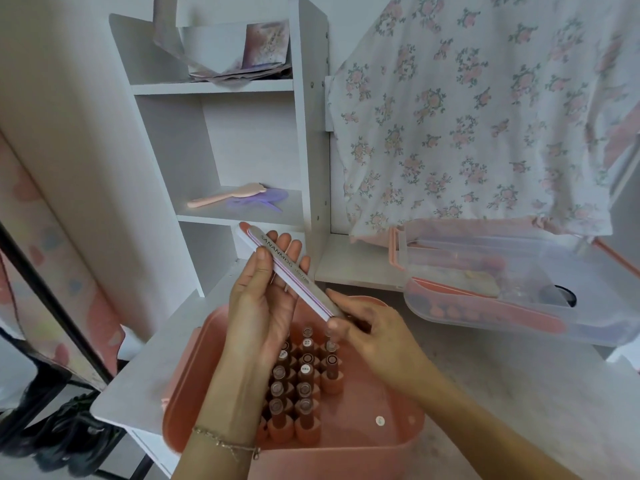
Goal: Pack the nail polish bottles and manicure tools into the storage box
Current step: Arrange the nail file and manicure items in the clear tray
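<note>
A long grey nail file [287, 271] with a pink edge lies slanted across my left hand [266, 296], whose thumb presses on it while the fingers stay straight behind it. My right hand [367, 334] pinches the file's lower end. Both hands hover over the pink storage box [374, 434], where several nail polish bottles [304, 382] stand upright in rows. A clear lidded tray [519, 289] with pink trim lies to the right and holds small manicure items and another pink file.
A white shelf unit [242, 150] stands behind, with a pink hairbrush [228, 195] and a purple comb on one shelf. A floral cloth [485, 116] hangs at the right. The white tabletop [519, 393] carries both boxes.
</note>
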